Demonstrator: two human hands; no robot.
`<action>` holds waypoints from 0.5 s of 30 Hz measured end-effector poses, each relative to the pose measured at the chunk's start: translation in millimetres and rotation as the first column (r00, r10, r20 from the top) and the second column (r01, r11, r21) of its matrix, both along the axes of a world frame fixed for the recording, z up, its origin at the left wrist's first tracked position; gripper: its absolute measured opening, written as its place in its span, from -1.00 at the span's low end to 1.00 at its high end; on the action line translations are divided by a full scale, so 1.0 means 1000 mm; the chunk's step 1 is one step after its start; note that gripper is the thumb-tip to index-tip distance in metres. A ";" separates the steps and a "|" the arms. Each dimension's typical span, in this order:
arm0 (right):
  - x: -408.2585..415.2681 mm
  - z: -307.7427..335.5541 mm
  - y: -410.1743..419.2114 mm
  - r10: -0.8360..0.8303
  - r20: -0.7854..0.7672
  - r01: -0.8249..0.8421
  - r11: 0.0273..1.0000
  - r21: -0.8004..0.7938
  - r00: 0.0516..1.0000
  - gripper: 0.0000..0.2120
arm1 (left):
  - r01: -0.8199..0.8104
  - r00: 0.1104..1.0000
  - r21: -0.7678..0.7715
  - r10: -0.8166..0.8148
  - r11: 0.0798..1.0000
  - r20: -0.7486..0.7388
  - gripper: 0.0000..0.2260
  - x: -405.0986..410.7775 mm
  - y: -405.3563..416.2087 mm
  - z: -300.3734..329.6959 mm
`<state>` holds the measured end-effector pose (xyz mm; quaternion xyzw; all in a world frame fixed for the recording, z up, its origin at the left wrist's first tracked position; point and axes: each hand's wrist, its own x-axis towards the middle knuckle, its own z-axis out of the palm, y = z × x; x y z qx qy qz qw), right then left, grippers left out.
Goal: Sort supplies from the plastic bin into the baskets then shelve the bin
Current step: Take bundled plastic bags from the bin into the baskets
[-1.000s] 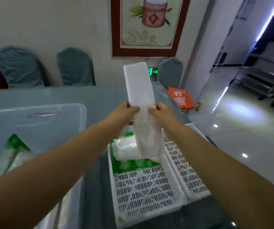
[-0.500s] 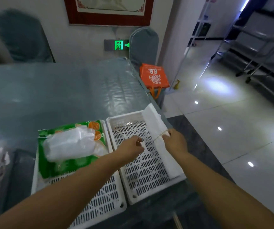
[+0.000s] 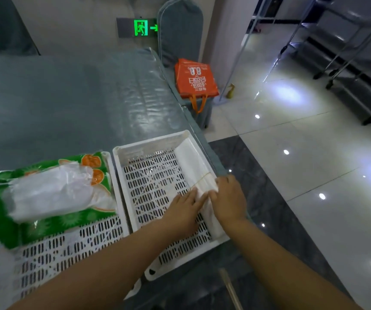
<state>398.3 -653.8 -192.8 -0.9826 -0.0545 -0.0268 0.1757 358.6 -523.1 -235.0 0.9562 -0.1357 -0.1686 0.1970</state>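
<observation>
Risk first: white bundle (image 3: 196, 173), long, flat and banded with a thin elastic near mid-length, lies along the right wall of the right basket (image 3: 148, 153), which sits at the table (image 3: 68, 97) edge in the lower centre of the frame. Judgement: this basket's near corner appears to overhang the edge, so downward pressure from both hands could tip or slide it toward the floor. Bundle looks soft; a push from one side may buckle it or roll the elastic off.

Hand pose: left hand (image 3: 185, 208) is flat, palm down, fingers extended and lying against the bundle's left edge, not closed on it. Right hand (image 3: 229, 199) covers the bundle's near half from the right, fingers curled over the top; whether it grips or only presses cannot be told. Both forearms enter from the bottom of the frame.

Left basket (image 3: 113, 198), lower left, holds a green packet (image 3: 45, 227) with a clear bag (image 3: 50, 193) on top. Plastic bin is out of view.
</observation>
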 end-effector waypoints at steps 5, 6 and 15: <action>-0.001 -0.004 -0.003 -0.060 -0.017 0.062 0.990 0.129 0.998 -0.84 | -0.003 1.000 0.012 0.003 1.000 -0.009 -0.27 0.001 -0.001 -0.003; -0.002 -0.005 -0.003 -0.065 -0.018 0.067 0.989 0.135 0.998 -0.84 | -0.007 1.000 0.011 0.007 1.000 -0.011 -0.28 0.001 0.000 -0.002; -0.004 0.025 0.030 0.042 0.080 -0.055 0.983 0.172 0.996 -0.77 | -0.095 0.993 -0.009 0.096 0.995 0.068 -0.39 -0.008 0.039 0.045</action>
